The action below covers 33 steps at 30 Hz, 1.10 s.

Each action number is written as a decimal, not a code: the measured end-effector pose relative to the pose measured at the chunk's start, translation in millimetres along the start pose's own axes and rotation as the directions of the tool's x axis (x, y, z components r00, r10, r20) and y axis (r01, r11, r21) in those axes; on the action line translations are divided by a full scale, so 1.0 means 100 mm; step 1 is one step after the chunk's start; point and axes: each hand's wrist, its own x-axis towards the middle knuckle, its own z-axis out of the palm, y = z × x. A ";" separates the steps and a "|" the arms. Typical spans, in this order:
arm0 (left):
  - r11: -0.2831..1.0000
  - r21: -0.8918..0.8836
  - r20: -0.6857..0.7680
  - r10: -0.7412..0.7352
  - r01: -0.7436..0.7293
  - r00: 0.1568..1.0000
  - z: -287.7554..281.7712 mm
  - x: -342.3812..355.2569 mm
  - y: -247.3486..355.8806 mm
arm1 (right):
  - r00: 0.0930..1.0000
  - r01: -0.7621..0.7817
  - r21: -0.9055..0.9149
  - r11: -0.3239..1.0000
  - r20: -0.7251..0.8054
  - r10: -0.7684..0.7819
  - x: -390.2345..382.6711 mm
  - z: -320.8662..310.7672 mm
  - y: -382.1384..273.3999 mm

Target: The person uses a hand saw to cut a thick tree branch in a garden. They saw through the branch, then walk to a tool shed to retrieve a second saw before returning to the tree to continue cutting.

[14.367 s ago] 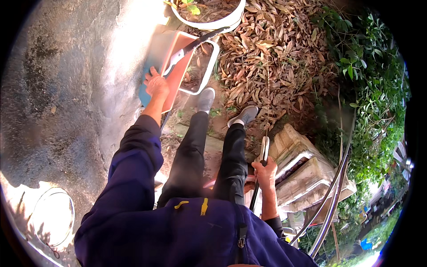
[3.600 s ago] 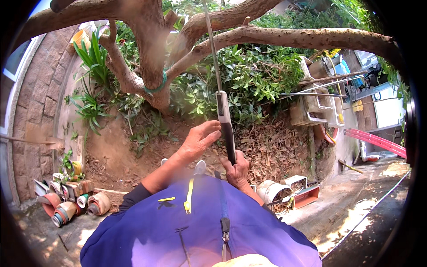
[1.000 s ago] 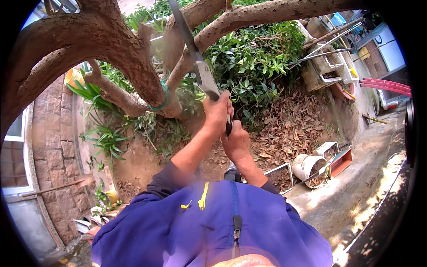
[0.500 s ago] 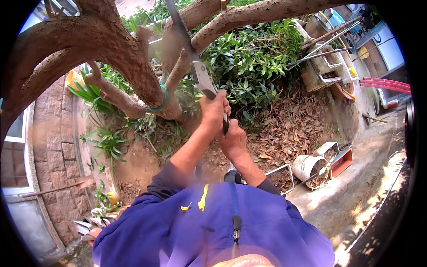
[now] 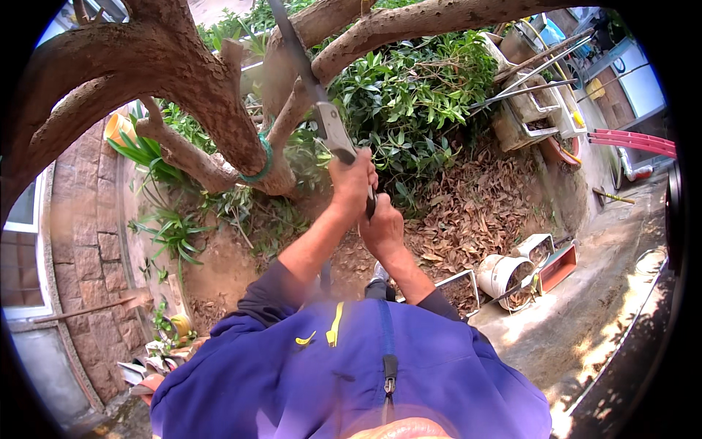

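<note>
My left hand [image 5: 351, 179] is closed around the grey and black handle of a pruning saw [image 5: 335, 132]. Just below it, my right hand [image 5: 382, 225] is closed at the dark lower end of the same handle. The saw's long dark blade [image 5: 292, 47] points up and away, leaning left, and overlaps a forked tree branch [image 5: 333, 62]. Whether its edge touches the bark, I cannot tell. Part of the handle is hidden by my fingers.
A thick tree trunk [image 5: 241, 143] with a green tie [image 5: 265, 157] rises at left. Leafy shrubs [image 5: 409, 102] stand beyond my hands, with dry leaves [image 5: 475, 197] below. At right are a white bucket [image 5: 497, 276], a reddish planter [image 5: 558, 269] and stacked troughs [image 5: 523, 110].
Both hands keep the same grip on the saw. The view has shifted slightly, and more of a shoe shows below my right hand.
</note>
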 end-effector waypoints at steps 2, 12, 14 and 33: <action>1.000 0.009 -0.018 -0.027 0.028 0.999 -0.16 -0.33 -0.42 | 1.000 -0.015 0.046 0.999 -0.007 0.015 -0.42 0.04 0.20; 0.999 -0.019 0.000 -0.040 0.040 0.999 -0.06 -0.02 -0.10 | 0.999 0.023 0.011 1.000 -0.031 -0.022 -0.03 0.08 0.08; 1.000 -0.025 0.008 -0.014 0.014 1.000 -0.03 0.01 -0.10 | 0.998 0.038 0.022 0.999 -0.043 -0.037 0.04 0.10 0.12; 0.996 -0.016 -0.041 -0.087 0.087 0.995 -0.29 -0.53 -0.74 | 0.999 0.033 0.056 0.998 -0.044 -0.030 -0.75 0.28 0.55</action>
